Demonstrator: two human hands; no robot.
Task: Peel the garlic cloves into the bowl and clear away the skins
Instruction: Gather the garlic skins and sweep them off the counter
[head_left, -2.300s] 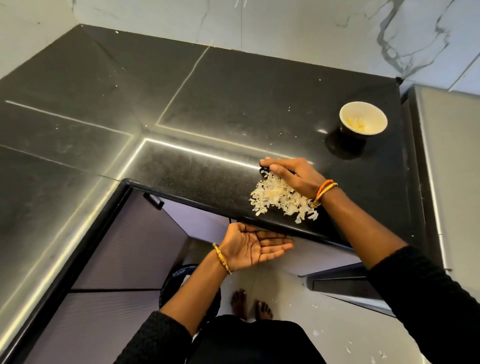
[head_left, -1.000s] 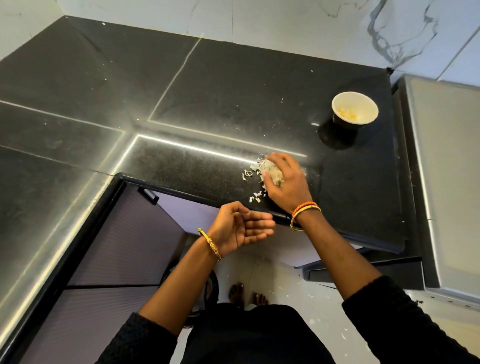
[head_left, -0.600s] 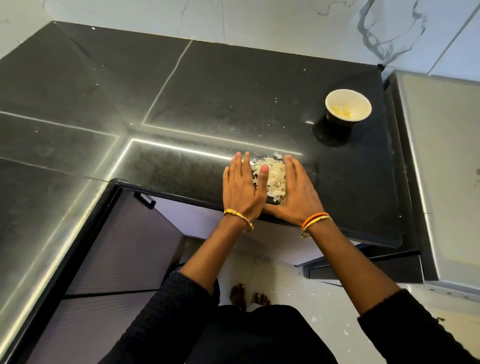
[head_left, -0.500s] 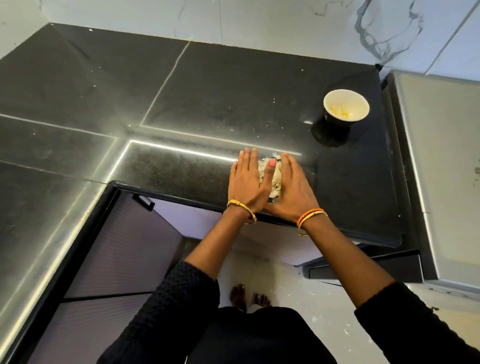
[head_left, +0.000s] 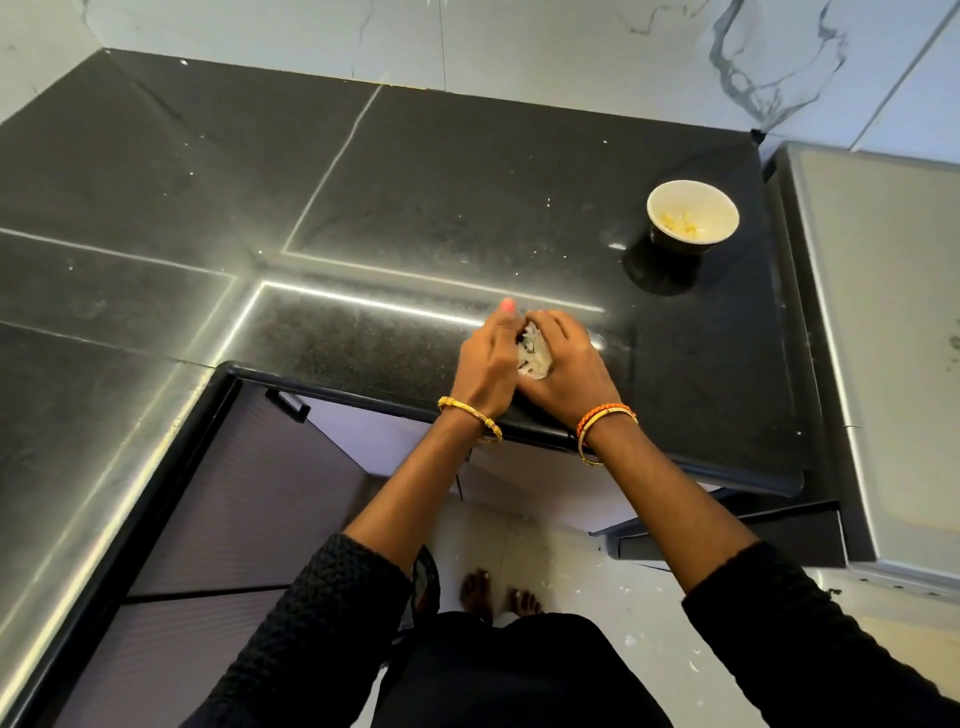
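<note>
Black counter (head_left: 415, 171): one bowl (head_left: 692, 218), one skin pile (head_left: 532, 353) between two cupped hands.

A glossy black stone tabletop (head_left: 426, 171) wraps around a corner in an L shape, crossed by thin pale seams and bright streaks of reflected light. Behind it rises a white marble wall (head_left: 571, 36) with grey veining. At the right edge stands a grey metal appliance (head_left: 883, 322) just beside the stone. Below the front edge are lilac cabinet doors (head_left: 223, 499) in dark frames, one with a black handle (head_left: 288, 405). The floor (head_left: 597, 582) is pale tile with small white flecks.
</note>
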